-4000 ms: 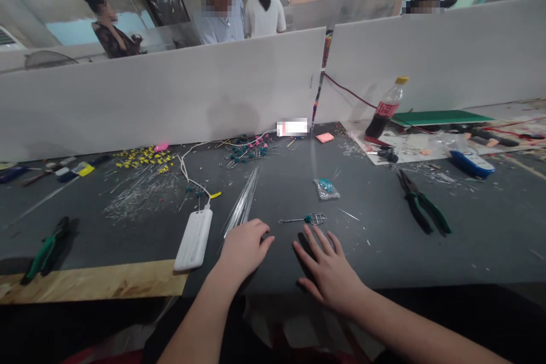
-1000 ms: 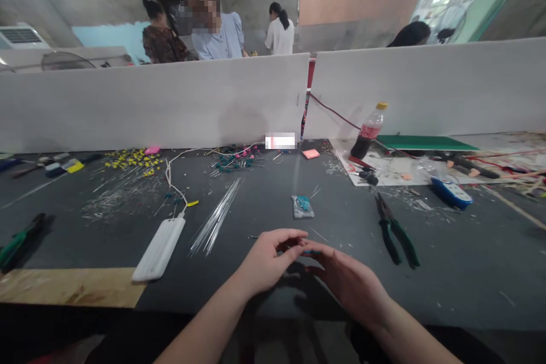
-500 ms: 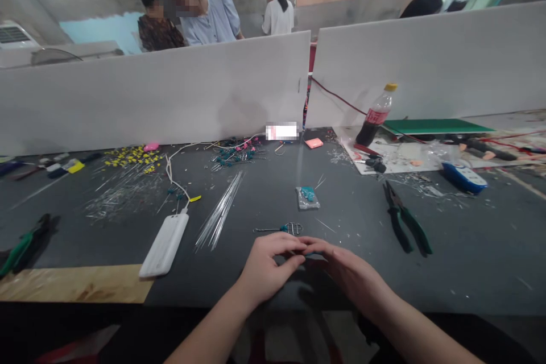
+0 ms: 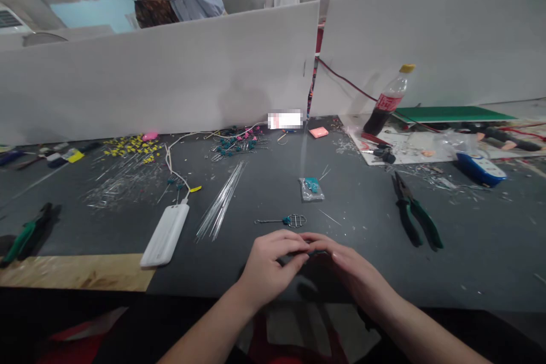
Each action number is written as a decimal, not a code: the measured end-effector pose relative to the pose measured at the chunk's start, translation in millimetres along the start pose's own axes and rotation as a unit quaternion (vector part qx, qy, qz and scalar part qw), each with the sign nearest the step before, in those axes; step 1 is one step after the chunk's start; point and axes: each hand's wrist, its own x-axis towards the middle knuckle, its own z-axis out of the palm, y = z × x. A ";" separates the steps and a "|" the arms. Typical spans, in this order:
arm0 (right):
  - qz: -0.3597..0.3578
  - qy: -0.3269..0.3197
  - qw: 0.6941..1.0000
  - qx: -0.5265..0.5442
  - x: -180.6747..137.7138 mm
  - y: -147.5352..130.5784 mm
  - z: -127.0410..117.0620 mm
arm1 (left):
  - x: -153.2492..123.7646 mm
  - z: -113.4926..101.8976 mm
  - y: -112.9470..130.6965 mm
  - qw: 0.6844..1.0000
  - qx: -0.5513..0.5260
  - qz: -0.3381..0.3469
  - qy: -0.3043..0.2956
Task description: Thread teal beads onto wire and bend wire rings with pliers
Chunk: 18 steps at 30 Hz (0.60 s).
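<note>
My left hand point(image 4: 275, 261) is closed in a pinch above the front part of the dark table. The fingers of my right hand point(image 4: 352, 264) are pressed together and meet the left fingertips. A small hint of teal shows between the hands, but the thing itself is hidden. Just beyond them lies a bent-wire piece point(image 4: 294, 220) with a loop at one end, a teal knot and a grid-like head. Farther back is a clear plastic bag point(image 4: 313, 189) with something teal inside. A bundle of straight metal wires point(image 4: 222, 199) lies to the left.
A white power bank point(image 4: 165, 236) with a cable lies left. Green-handled pliers point(image 4: 416, 216) lie right, and another green-handled tool point(image 4: 28, 234) far left. Yellow-ended wire pieces point(image 4: 132, 148), a cola bottle point(image 4: 386, 102) and a blue-white device point(image 4: 481, 169) stand farther back, before a white partition point(image 4: 191, 74).
The view has tilted down and shifted slightly, so the bent-wire piece now shows clear of my hands. My hands keep nearly the same pose, fingertips together.
</note>
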 end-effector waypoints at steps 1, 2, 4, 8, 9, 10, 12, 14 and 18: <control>0.000 0.001 1.000 -0.004 -0.5 0.5 0.0 | -0.2 0.3 -0.2 1.000 0.004 0.002 0.002; 0.001 0.001 1.000 -0.006 -1.0 1.0 0.3 | -0.5 0.7 -0.4 1.000 0.008 0.004 0.004; 0.000 0.002 1.000 -0.002 -1.4 2.0 1.2 | -1.1 1.6 -0.7 1.000 0.015 0.005 0.010; -0.006 0.003 1.000 0.014 -0.3 3.9 3.0 | -1.5 1.7 -0.9 0.999 0.030 0.001 0.012; -0.005 0.005 1.000 0.013 0.0 4.2 3.1 | -1.3 1.3 -0.9 0.999 0.031 0.002 0.009; -0.006 0.007 1.000 0.009 0.2 4.3 3.1 | -1.1 0.8 -0.8 0.999 0.032 0.003 0.006; -0.008 0.008 1.000 -0.001 0.2 4.3 2.6 | -0.5 -0.5 -0.4 0.999 0.035 0.007 0.001; -0.012 0.008 1.000 -0.011 -0.3 4.1 2.3 | 0.0 -1.4 0.1 0.999 0.038 0.010 0.001; -0.015 0.015 1.000 -0.018 -1.7 4.4 3.2 | -0.1 -1.2 0.6 0.999 0.044 0.018 0.001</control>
